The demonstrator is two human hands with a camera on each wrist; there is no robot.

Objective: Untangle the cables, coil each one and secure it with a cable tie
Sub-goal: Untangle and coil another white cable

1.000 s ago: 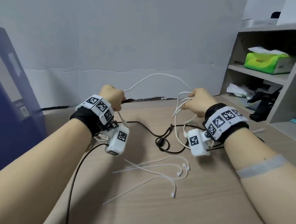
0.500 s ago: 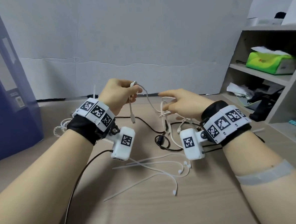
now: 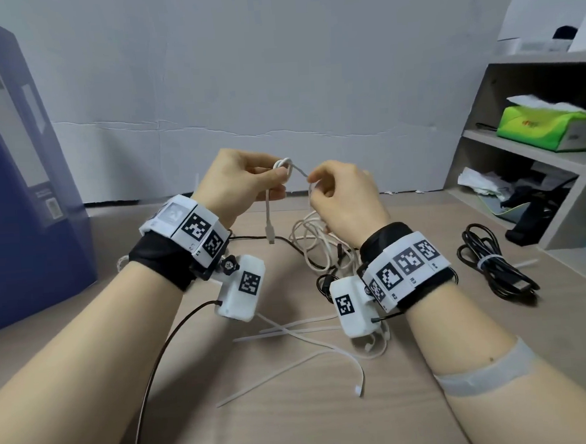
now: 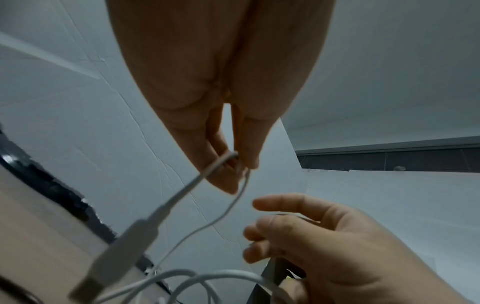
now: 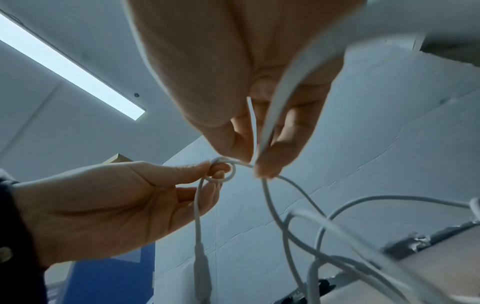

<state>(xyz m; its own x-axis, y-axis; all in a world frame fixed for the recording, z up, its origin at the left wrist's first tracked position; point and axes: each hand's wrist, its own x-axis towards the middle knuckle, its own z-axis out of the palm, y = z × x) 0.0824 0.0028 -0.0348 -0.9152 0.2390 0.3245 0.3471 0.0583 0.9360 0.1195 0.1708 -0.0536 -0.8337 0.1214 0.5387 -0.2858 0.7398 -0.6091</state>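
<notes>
Both hands are raised above the wooden table [image 3: 297, 427], close together. My left hand [image 3: 248, 183] pinches a small loop knot [image 3: 284, 164] in a white cable [image 5: 275, 205]; the cable's plug end [image 3: 270, 228] hangs below it. My right hand [image 3: 338, 198] pinches the same white cable just right of the knot, and its loose coils [image 3: 315, 244] droop to the table. A black cable [image 3: 286, 243] lies tangled under the white one. Several white cable ties [image 3: 298, 331] lie on the table near me.
A black cable [image 3: 493, 264], coiled and tied, lies at the right near a grey shelf unit [image 3: 556, 171] holding a green tissue box [image 3: 550, 127]. A blue box [image 3: 18, 190] stands at the left. A thin black wire [image 3: 156, 367] trails from my left wrist camera.
Both hands rose and came together at the white cable. The left hand now pinches a small knot loop, and the right hand closed its fingers on the cable beside it.
</notes>
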